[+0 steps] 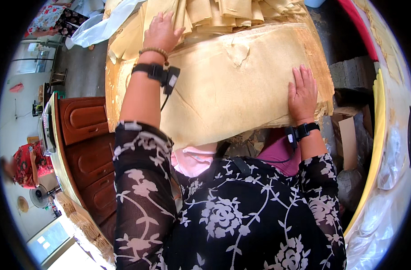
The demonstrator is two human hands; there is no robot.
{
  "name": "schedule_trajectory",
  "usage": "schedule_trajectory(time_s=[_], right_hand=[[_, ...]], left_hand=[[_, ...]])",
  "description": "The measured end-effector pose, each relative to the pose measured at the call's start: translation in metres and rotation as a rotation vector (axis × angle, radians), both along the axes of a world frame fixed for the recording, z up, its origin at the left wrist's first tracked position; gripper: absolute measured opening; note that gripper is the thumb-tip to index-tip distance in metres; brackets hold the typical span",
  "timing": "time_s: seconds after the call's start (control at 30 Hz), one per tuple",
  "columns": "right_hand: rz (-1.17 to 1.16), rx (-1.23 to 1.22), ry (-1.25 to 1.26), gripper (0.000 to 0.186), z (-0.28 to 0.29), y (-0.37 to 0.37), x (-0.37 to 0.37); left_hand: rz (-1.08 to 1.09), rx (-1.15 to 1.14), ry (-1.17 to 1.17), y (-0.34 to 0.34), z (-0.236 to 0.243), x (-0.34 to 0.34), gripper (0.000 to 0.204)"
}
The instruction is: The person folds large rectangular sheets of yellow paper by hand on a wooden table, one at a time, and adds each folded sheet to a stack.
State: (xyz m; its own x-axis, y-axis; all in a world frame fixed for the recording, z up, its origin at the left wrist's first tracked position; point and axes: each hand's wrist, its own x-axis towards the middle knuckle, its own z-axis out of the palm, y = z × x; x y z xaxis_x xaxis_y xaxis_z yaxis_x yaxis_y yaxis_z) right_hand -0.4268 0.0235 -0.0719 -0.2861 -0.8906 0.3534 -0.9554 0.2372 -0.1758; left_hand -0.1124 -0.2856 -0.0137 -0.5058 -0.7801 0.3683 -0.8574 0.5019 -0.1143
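A wide stack of thin, pale tan sheets (228, 90), like dried bean curd skin, lies on a wooden board (324, 72) before me. The top sheet has a torn flap (237, 51) near its far edge. My left hand (163, 33) reaches past the stack's far left corner, palm down and fingers a little apart, touching folded tan sheets (198, 11) heaped at the back. My right hand (303, 94) rests flat on the stack's right end with fingers stretched out. Neither hand grips anything that I can see.
Translucent plastic (104, 27) hangs at the board's far left corner. Brown wooden drawers (86, 119) stand to the left. A person in red (30, 166) is near a fan (40, 195) farther left. Cardboard (348, 141) and grey blocks (351, 74) lie on the right.
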Motion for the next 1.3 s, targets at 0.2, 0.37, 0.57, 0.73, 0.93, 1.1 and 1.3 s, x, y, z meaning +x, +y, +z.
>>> schedule_trajectory(time_s=[0.2, 0.37, 0.57, 0.73, 0.93, 1.1, 1.3], right_hand=[[0.022, -0.050, 0.058, 0.044, -0.010, 0.000, -0.008], [-0.010, -0.029, 0.117, 0.045, -0.011, 0.006, -0.003], [0.018, -0.255, -0.267, 0.023, 0.024, 0.049, 0.029], [-0.300, 0.357, -1.688, 0.042, 0.028, 0.103, 0.051], [-0.162, 0.323, -2.138, 0.055, 0.019, 0.108, 0.068], [-0.273, 0.207, -2.167, 0.051, 0.012, 0.088, 0.081], [-0.306, 0.272, -1.782, 0.043, 0.042, 0.085, 0.074]], left_hand=[[-0.027, 0.007, 0.306, 0.164, 0.016, 0.088, 0.037], [0.651, 0.256, 0.362, 0.293, -0.045, 0.179, 0.042], [0.782, 0.776, 1.496, 0.315, -0.052, 0.159, 0.032], [0.551, 0.757, 1.418, 0.296, -0.025, 0.142, 0.024], [0.330, 0.351, 1.589, 0.258, -0.002, 0.169, 0.016], [0.661, 0.529, 2.012, 0.253, -0.048, 0.222, 0.029], [0.520, 0.661, 1.782, 0.263, -0.025, 0.204, 0.027]])
